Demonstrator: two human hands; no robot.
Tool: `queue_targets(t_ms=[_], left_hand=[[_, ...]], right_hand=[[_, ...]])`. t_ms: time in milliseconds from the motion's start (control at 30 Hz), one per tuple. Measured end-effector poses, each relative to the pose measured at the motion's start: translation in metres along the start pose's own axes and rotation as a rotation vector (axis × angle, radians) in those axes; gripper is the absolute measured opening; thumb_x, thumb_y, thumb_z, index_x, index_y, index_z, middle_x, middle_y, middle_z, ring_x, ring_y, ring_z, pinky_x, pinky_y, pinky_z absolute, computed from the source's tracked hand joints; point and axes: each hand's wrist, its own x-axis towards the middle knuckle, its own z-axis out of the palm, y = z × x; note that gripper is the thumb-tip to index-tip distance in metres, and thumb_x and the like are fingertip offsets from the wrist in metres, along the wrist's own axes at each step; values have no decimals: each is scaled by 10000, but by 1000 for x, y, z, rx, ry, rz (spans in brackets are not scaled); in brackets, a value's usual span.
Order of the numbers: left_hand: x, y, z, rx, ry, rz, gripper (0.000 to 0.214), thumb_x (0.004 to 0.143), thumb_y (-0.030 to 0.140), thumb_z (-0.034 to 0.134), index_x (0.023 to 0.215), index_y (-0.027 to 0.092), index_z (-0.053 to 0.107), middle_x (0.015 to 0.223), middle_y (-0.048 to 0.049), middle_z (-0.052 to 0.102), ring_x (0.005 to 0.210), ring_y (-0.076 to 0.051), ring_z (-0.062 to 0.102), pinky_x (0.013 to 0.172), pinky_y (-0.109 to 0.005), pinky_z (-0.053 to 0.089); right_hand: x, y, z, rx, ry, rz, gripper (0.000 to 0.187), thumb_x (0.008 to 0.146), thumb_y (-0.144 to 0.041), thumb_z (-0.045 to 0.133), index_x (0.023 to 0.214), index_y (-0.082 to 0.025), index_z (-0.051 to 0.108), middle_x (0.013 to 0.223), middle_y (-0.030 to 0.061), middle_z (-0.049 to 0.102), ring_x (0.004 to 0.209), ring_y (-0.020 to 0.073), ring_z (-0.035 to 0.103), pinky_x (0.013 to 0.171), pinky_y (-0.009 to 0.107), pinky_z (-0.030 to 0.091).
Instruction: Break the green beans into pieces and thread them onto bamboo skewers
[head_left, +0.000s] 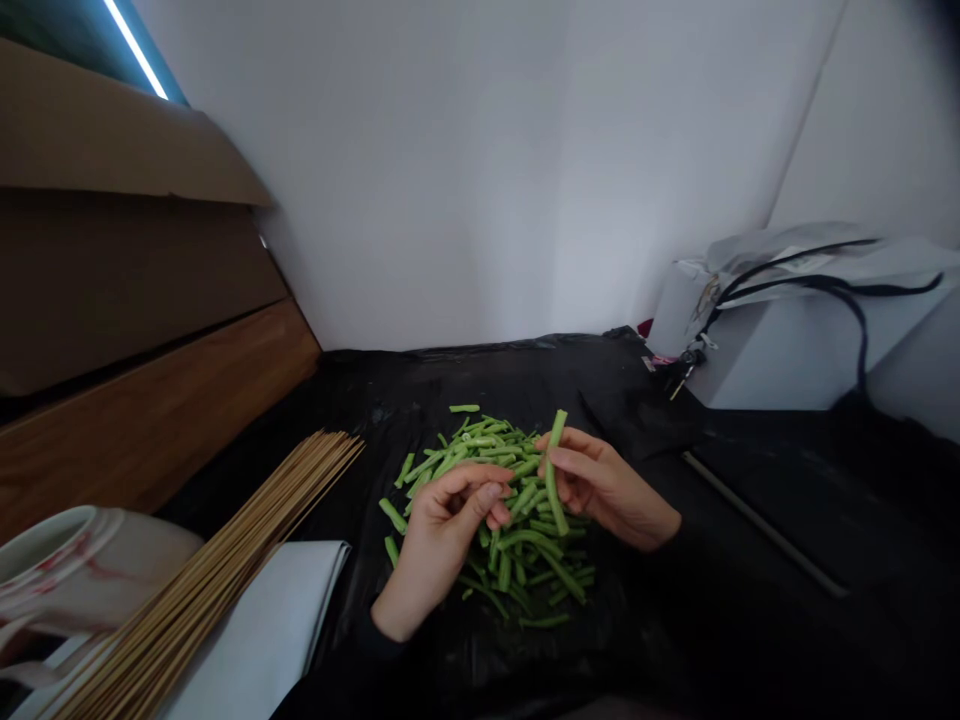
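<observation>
A pile of cut green bean pieces [517, 560] lies on a black plastic sheet [465, 390] in the middle. My right hand [611, 490] is closed on one bean piece [554, 480], held nearly upright above the pile. My left hand [435, 545] hovers over the pile's left side, fingers curled and pinched together near the lower end of that piece; what it pinches is unclear. Both wrists wear black sleeves.
A bundle of bamboo skewers [217, 570] lies at the lower left across a white sheet [262, 630]. A white bowl with red marks [52, 570] sits at the far left. Wooden and cardboard panels [127, 330] rise on the left. A white box with black cables [795, 320] stands at the right.
</observation>
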Motion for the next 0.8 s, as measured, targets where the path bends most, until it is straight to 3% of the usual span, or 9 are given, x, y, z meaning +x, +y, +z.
queue_targets(t_ms=[200, 333, 533, 800], left_hand=[[-1, -2, 2, -26, -53, -129, 177, 771, 328, 733, 822, 159, 748, 568, -7, 619, 422, -81, 507, 368, -175, 397], [-2, -2, 4, -9, -65, -181, 219, 707, 368, 775, 702, 156, 720, 560, 2, 591, 405, -84, 506, 332, -173, 368], [-6, -5, 11, 59, -145, -185, 196, 638, 297, 825, 687, 173, 681, 548, 32, 561, 383, -78, 468, 328, -181, 331], [-7, -4, 12, 217, -278, -158, 196, 770, 300, 725, 662, 158, 645, 567, 40, 499, 397, -64, 459, 346, -167, 339]], right_hand=[[-5, 0, 2, -82, -59, 9, 277, 715, -373, 797, 774, -166, 623, 574, -61, 530, 420, 34, 420, 368, 154, 310], [-7, 3, 5, -93, -178, 6, 266, 723, -342, 797, 771, -175, 596, 590, -73, 512, 415, 31, 387, 377, 169, 282], [-9, 10, 7, -162, -252, 23, 302, 704, -344, 809, 750, -180, 560, 595, -76, 506, 441, 40, 388, 394, 175, 270], [-13, 4, 14, -251, -259, -6, 279, 723, -307, 790, 754, -181, 542, 586, -74, 519, 451, 42, 406, 416, 178, 285]])
